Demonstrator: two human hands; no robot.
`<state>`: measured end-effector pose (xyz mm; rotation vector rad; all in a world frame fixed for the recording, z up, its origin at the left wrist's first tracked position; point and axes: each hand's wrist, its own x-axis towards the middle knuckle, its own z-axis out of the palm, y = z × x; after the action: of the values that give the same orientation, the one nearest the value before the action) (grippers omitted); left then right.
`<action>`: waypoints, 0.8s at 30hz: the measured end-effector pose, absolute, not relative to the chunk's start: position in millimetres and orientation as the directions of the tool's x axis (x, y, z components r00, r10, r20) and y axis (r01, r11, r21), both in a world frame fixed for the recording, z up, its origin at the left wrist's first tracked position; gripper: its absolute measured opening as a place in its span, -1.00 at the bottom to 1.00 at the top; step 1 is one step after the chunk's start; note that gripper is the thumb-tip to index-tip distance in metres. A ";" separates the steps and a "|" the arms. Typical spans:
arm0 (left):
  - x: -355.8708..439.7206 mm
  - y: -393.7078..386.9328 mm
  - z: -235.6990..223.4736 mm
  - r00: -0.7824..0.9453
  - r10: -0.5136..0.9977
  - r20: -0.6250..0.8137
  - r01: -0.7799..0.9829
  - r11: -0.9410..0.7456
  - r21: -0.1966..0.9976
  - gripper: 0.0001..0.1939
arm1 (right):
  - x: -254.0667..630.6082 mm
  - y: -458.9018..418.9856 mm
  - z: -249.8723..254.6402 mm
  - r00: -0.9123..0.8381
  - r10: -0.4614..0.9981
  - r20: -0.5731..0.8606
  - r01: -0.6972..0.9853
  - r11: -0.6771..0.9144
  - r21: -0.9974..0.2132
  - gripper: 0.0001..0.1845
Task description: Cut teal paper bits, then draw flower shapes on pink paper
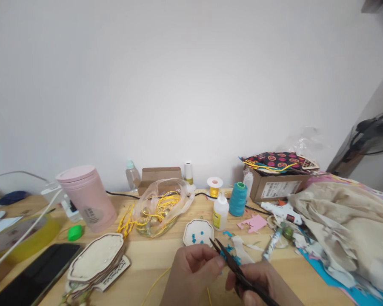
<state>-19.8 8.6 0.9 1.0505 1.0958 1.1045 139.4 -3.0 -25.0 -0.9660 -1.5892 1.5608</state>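
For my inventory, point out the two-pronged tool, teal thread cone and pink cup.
Two-pronged tool [231, 261], head view: one prong.
Teal thread cone [238, 200], head view: wound thread.
Pink cup [90, 199], head view: outer wall.

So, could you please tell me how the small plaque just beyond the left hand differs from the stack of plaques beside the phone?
The small plaque shows as a single piece, while the stack of plaques is several layers deep.
The small plaque carries blue pieces; the stack's top face shows none.
Both have a pale face, a brown rim and a curvy outline.
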 end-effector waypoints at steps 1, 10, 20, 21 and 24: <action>-19.5 8.4 2.5 0.120 0.985 -0.128 -0.152 0.145 0.978 -0.82 | 139.7 -3.1 -26.5 -0.479 0.878 -0.023 0.032 -0.009 -0.999 -0.40; -19.0 6.4 10.7 0.151 0.976 -0.156 -0.188 0.183 0.965 -0.79 | 143.6 -1.0 -41.7 -0.496 0.868 -0.035 0.002 -0.040 -0.999 -0.50; -18.6 7.0 13.4 0.147 0.977 -0.157 -0.202 0.185 0.962 -0.79 | 144.6 0.7 -31.7 -0.524 0.849 -0.068 0.051 -0.048 -0.998 -0.47; -18.6 7.1 13.4 0.144 0.977 -0.158 -0.200 0.185 0.962 -0.79 | 144.5 0.5 -32.6 -0.514 0.855 -0.066 0.061 -0.040 -0.997 -0.49; -18.7 7.2 13.1 0.148 0.976 -0.161 -0.209 0.190 0.959 -0.80 | 144.1 0.5 -35.1 -0.518 0.854 -0.056 0.075 -0.020 -0.997 -0.51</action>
<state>-18.7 7.2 13.1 0.9769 1.0321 1.0845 144.1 0.5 -35.1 -0.9798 -1.6366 1.6019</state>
